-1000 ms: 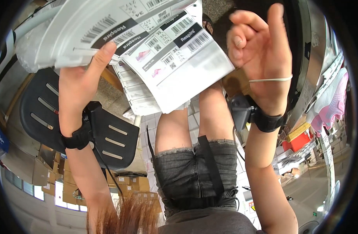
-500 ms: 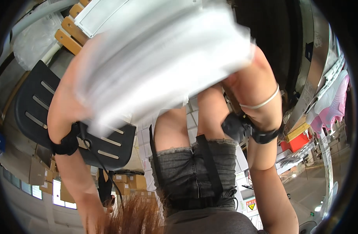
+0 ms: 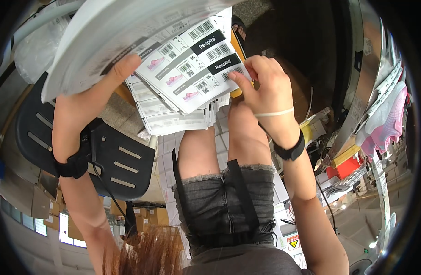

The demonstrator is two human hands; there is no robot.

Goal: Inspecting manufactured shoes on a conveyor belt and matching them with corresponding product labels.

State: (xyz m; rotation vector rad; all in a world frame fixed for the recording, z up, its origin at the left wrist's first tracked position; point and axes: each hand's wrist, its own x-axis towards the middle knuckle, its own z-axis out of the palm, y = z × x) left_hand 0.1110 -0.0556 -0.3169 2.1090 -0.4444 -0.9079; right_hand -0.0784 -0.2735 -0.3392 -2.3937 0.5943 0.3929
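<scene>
My left hand (image 3: 93, 94) is closed on a thick sheaf of white paper sheets (image 3: 114, 27), curled back at the upper left, its thumb lying along the edge. Beneath the sheaf shows a label sheet (image 3: 183, 78) printed with barcodes, black bars and small pink shoes. At that sheet's right edge my right hand (image 3: 271, 85) pinches, thumb on the printed face and index finger by the edge. More sheets are stacked unevenly in a pile (image 3: 167, 121) below it, above my knees. Black straps circle both wrists, and a white band is on the right one.
A black slotted chair (image 3: 128, 178) stands at the left. Pink and white shoes (image 3: 387, 119) sit at the far right, near a red box (image 3: 350, 167). Cardboard boxes (image 3: 151, 217) are stacked in the background. A yellow edge (image 3: 238, 46) shows beside the paper pile.
The blurred white sheets swinging between both hands have moved up and left, held by my left hand. The printed label sheet and pile now show, with my right hand at the sheet's edge.
</scene>
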